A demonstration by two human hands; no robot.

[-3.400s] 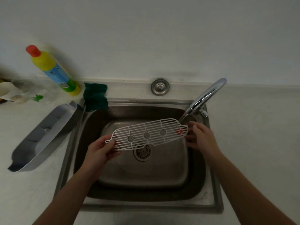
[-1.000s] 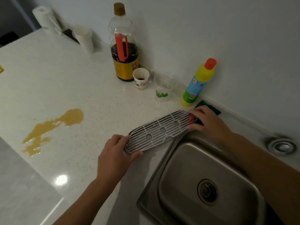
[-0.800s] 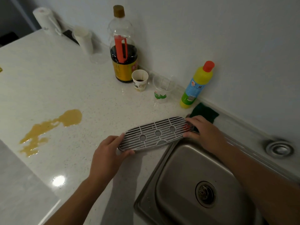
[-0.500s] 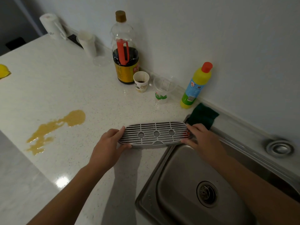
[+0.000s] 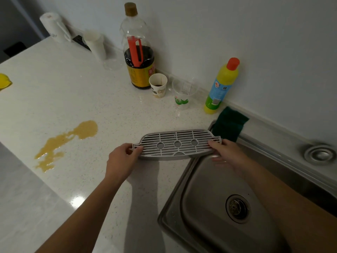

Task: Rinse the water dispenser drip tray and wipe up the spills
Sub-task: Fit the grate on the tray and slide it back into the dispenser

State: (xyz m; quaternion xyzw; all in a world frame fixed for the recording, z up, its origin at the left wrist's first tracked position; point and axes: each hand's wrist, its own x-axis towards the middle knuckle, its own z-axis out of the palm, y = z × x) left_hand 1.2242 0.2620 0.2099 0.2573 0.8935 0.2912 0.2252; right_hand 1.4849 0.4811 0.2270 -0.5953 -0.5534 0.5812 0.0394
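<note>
Grate out of the sink and down onto its tray

The white grate (image 5: 176,143) no longer hangs over the sink (image 5: 209,189) basin; it now lies level between the left hand (image 5: 122,161) and right hand (image 5: 228,154), squared up from its earlier slant; it sits on the grey drip tray (image 5: 164,156), each hand gripping one end.

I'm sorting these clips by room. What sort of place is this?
Most likely a kitchen: a steel sink set into a speckled white counter, a big bottle of dark sauce and a yellow cleaner bottle by the wall, and a green scrubbing pad at the sink's edge.
</note>
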